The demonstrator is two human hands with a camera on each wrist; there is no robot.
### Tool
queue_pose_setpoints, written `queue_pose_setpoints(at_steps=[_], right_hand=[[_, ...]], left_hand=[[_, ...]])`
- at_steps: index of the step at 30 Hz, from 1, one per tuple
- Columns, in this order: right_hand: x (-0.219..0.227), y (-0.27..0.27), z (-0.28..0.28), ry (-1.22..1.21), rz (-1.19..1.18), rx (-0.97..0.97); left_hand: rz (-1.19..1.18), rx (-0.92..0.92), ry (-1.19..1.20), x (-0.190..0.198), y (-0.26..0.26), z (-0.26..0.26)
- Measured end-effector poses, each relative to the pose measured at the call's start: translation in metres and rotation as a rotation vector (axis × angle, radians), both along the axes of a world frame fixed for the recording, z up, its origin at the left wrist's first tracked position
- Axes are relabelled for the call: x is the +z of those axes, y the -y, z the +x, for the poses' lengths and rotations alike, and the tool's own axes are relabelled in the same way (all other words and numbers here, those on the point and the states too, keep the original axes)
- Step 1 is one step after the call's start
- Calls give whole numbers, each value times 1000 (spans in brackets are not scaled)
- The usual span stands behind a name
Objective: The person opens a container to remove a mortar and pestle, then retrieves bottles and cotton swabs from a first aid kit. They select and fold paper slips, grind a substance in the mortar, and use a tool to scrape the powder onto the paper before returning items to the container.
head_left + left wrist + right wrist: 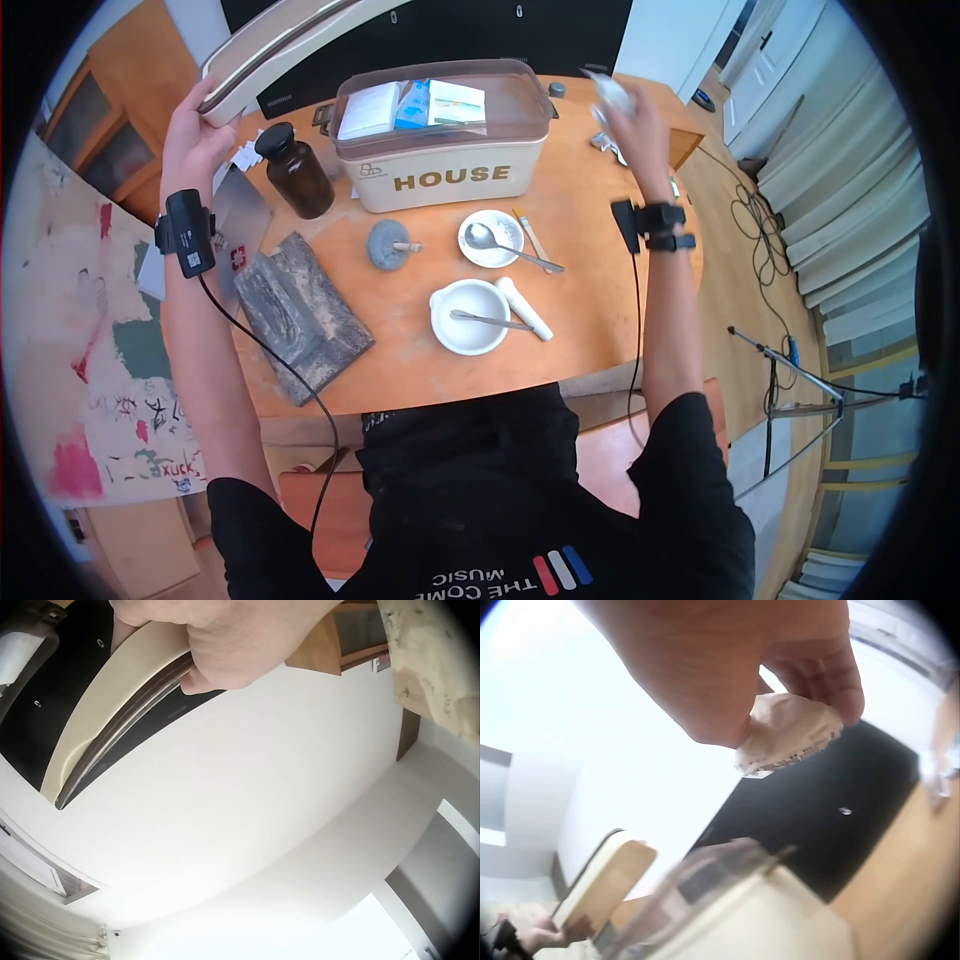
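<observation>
My left hand (196, 140) grips one end of a long cream lid (290, 50), raised at the upper left beside the storage box. In the left wrist view, the fingers (225, 656) curl round the lid's edge. My right hand (642, 135) is up at the box's right, blurred in the head view. Its thumb and fingers pinch a small crumpled white packet (787, 731) with dark print along one edge; the contents are hidden. Between the hands stands the cream box (440, 178) marked HOUSE. White and blue packets (412, 105) lie in its translucent brownish top.
A brown bottle (300, 180) stands left of the box. Nearer me are a dark stone slab (300, 325), a grey round stone (386, 246), a white bowl with a spoon (482, 236), a white mortar (470, 340) and its pestle (524, 308). A tripod (800, 385) stands at the right.
</observation>
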State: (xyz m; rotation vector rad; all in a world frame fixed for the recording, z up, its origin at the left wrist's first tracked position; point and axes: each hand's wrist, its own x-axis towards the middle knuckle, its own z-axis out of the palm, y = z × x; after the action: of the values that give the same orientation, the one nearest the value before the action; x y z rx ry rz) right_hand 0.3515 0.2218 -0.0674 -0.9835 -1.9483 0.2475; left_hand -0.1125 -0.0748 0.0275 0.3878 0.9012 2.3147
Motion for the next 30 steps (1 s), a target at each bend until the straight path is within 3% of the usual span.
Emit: queue_pose_setpoints(at_steps=[1, 3, 5, 8, 12, 15, 18, 19, 20, 23, 26, 27, 30], right_hand=[[23, 13, -24, -37, 144, 119], [50, 23, -67, 249, 346, 119], [65, 40, -110, 506, 272, 28], [60, 40, -141, 755, 94, 99], [32, 17, -169, 668, 11, 295], [33, 27, -174, 641, -39, 240], [51, 51, -163, 676, 4, 179], [48, 48, -166, 695, -5, 248], [43, 46, -168, 713, -25, 302], [47, 56, -166, 721, 4, 220], [54, 55, -128, 335, 268, 57], [56, 48, -111, 200, 331, 11], [10, -57, -19, 183, 319, -171]], left_hand=[[0, -2, 5, 1, -1, 3], [12, 2, 18, 1, -3, 7], [5, -20, 2, -1, -2, 11], [7, -28, 16, 0, 3, 18], [6, -35, 15, -4, 12, 7], [14, -36, 21, -2, 13, 12], [18, -14, 48, -5, 16, 7], [17, -17, 60, -8, 14, 4], [22, -71, 49, -16, 13, -9], [38, -163, 51, -31, 10, -33], [3, -141, -15, -42, 17, -53], [-26, -108, -16, -43, 20, -61], [-79, -3, -59, -45, 32, -90]])
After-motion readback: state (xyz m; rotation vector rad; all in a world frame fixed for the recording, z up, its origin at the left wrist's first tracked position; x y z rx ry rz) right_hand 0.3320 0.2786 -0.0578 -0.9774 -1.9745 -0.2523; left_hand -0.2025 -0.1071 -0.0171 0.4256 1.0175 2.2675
